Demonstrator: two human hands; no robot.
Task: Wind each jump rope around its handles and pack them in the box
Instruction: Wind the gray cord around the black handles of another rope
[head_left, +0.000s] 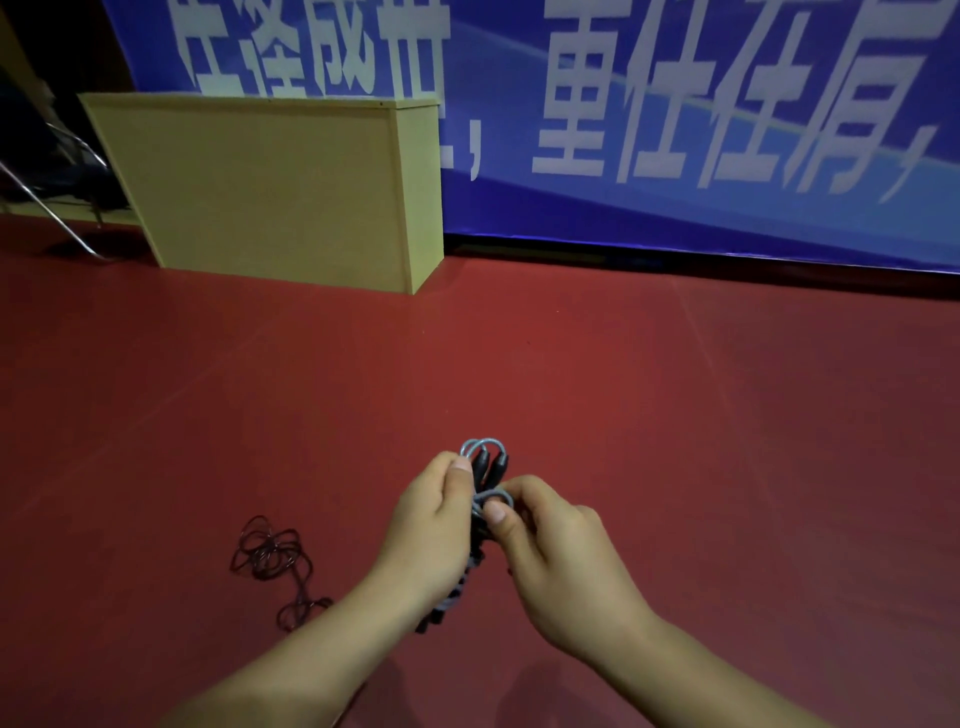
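a: a red sports floor (675, 415) is spreading out under everything, with a pale wooden cabinet (270, 182) standing at the back left and a blue banner (675, 130) with big white characters hanging behind it. a metal chair leg (57, 218) is poking in at the far left.

b: and going left to right down low?

a: a dark red jump rope (272, 556) is lying loose in a tangle on the floor, well apart from the hands. then the left hand (421, 530) is gripping the black handles (491, 462), thumb pressing along them. the grey jump rope (483, 447) is looping over the handle tops and coiling down them. the right hand (556, 551) is pinching a turn of that grey cord, fingers curled round it.

b: what's worrying you?

a: i'm guessing the coils are sitting under tension, so if the right-hand pinch is slackening before the end is tucked, the winding is likely springing loose. the two handles could also be sliding apart in the left grip. and i'm not seeing any packing box here.
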